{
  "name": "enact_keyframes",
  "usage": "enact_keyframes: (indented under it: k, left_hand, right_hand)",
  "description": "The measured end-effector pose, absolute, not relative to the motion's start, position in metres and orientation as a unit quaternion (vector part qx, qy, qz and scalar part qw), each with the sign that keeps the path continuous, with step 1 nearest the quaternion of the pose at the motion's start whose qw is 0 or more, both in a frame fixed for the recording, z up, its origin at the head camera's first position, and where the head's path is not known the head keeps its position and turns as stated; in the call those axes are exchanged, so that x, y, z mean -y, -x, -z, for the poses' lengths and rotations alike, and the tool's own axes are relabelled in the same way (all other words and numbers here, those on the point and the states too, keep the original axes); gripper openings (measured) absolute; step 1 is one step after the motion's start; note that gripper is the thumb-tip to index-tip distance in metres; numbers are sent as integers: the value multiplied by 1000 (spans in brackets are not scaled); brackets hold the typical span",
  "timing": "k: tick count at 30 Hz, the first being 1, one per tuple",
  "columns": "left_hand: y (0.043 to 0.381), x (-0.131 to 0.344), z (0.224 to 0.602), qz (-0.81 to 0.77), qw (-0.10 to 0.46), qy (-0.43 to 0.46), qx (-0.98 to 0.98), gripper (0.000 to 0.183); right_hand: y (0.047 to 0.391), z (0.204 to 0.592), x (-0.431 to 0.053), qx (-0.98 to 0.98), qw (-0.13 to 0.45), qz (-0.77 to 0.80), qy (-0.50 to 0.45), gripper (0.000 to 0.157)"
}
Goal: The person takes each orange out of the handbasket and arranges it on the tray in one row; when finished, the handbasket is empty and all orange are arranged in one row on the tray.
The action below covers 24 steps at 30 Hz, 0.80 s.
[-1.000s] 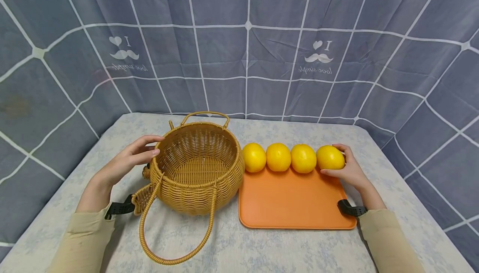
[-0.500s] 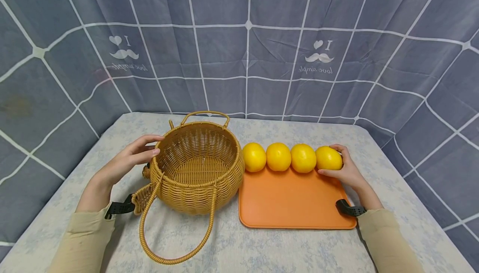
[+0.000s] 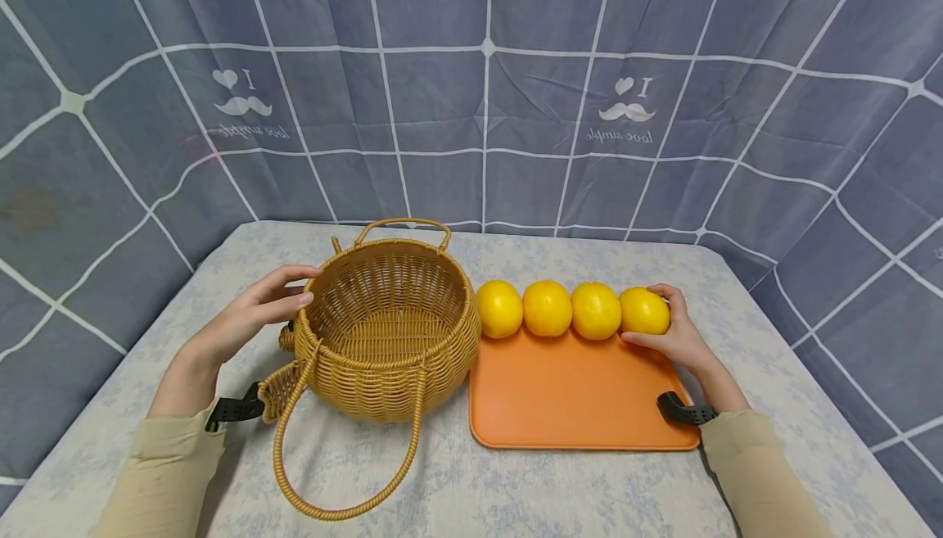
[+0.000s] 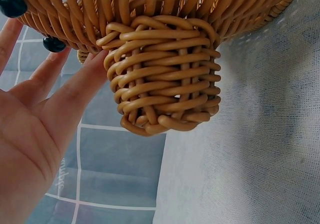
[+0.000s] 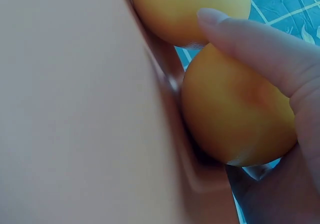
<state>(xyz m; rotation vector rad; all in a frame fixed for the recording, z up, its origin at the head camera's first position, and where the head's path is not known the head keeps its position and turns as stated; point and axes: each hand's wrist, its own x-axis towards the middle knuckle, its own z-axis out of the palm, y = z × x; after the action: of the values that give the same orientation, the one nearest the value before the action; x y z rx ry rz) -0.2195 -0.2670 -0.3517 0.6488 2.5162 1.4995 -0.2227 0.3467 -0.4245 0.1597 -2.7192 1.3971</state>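
In the head view, a round wicker basket [image 3: 383,391] with looped handles stands left of the middle. My left hand [image 3: 239,317] touches its left rim, fingers extended. The left wrist view has the fingers [image 4: 75,91] straight against the wicker, beside a woven stub [image 4: 167,79] and dark beads. On the right, my right hand [image 3: 681,337] holds the rightmost orange [image 3: 643,311], thumb in front and fingers behind. The right wrist view has the thumb [image 5: 260,44] lying across that orange. Several yellow oranges [image 3: 548,309] sit in a row along the tray's far edge.
The orange rectangular tray [image 3: 575,399] lies right of the basket, its near part bare. A large basket handle [image 3: 342,513] leans down toward the front of the cloth-covered table [image 3: 516,493]. A grey checked curtain [image 3: 435,104] hangs behind.
My right hand has shifted slightly left with the rightmost orange, toward the others in the row. My left hand and the basket stay in place.
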Motion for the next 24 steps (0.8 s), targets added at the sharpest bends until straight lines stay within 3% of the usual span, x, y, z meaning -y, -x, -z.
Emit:
enact_keyframes:
  k: [16, 24]
  left_hand:
    - [219, 268, 352, -496, 71, -211, -839, 43]
    - [218, 266, 351, -494, 74, -209, -841, 44]
  right_hand:
    - [220, 412, -359, 876, -34, -470, -97, 94]
    - [217, 397, -368, 890, -38, -443, -102, 83]
